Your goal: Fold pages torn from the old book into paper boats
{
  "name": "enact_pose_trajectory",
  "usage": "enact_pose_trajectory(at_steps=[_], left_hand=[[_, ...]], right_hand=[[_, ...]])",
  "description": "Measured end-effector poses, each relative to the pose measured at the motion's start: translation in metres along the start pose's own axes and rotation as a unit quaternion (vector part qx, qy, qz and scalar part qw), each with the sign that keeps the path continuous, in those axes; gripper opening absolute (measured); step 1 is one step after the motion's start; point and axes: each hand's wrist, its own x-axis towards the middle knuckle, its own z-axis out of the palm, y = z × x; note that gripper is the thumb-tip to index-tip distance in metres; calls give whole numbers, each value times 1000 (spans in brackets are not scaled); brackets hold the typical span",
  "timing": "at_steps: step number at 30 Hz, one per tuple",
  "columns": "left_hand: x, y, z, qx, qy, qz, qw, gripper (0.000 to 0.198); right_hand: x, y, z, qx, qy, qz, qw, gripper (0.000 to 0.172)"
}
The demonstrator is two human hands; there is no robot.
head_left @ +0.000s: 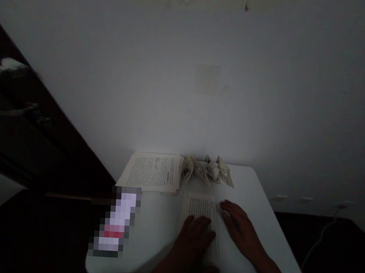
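Observation:
A printed page lies on the white table in dim light. My left hand rests flat on the lower part of this page, fingers stretched out. My right hand lies flat along the page's right edge, fingers together and extended. Neither hand holds anything. Behind the page stand several small folded paper figures in a row near the wall.
A stack of printed sheets lies at the table's back left. A blurred-out object sits at the left edge. A grey wall rises behind; dark furniture stands at the left, and a cable hangs at the right.

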Motion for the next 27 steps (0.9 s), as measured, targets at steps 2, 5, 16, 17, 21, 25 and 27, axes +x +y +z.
enact_pose_trajectory(at_steps=[2, 5, 16, 17, 21, 25, 27], left_hand=[[-2, 1, 4, -3, 17, 9, 1000, 63], [-1, 2, 8, 0, 66, 37, 997, 25], [6, 1, 8, 25, 94, 47, 994, 25], [6, 1, 9, 36, 97, 54, 993, 18], [4, 0, 16, 67, 108, 78, 989, 17], [-3, -10, 19, 52, 148, 62, 986, 17], [-4, -15, 18, 35, 176, 45, 983, 21]], right_hand=[[1, 0, 1, 17, 13, 15, 1000, 31], [2, -2, -1, 53, 22, 38, 998, 31], [2, -1, -2, 91, 54, 67, 992, 33], [1, -1, -2, 89, 56, 65, 992, 33], [0, -2, -2, 86, 65, 62, 992, 33], [-1, -3, -2, 80, 65, 63, 993, 31], [-2, -4, -1, 64, 67, 56, 994, 29]])
